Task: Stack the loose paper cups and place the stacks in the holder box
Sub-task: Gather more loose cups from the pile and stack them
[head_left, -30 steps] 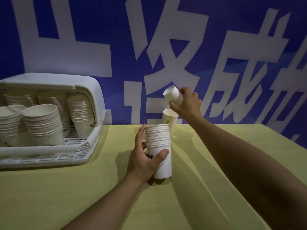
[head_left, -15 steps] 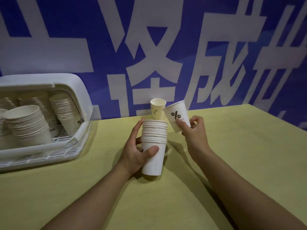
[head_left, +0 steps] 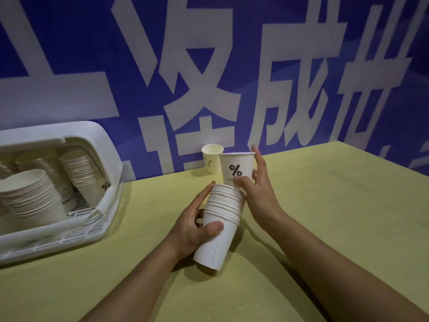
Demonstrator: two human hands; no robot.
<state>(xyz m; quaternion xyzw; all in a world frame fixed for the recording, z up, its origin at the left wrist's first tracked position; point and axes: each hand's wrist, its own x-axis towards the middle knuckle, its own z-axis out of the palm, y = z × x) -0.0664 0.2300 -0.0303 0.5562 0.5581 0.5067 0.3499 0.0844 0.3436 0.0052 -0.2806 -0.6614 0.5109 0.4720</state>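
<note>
1. Blue wall banner [head_left: 69, 43] with large white characters rises behind a yellow-green tabletop [head_left: 325, 217].
2. At the tabletop's middle, the left hand [head_left: 192, 226] grips a tall stack of nested white paper cups [head_left: 220, 219], thumb across the front and fingers curled round the far side; the stack leans slightly to the right, and whether its base touches the tabletop I cannot tell.
3. Just above the stack's top rim, the right hand [head_left: 257, 189] holds a single white paper cup printed with a black percent sign [head_left: 236, 168], upright, thumb on its lower front and fingers spread behind it; its base sits at the stack's mouth.
4. Behind the stack, near the banner, a small cream paper cup with a drawn doodle [head_left: 211, 158] stands upright and alone.
5. Left of the stack, well apart, a white plastic holder box with a slotted floor [head_left: 97, 219] contains several stacks of white paper cups [head_left: 32, 198], some tilted.
</note>
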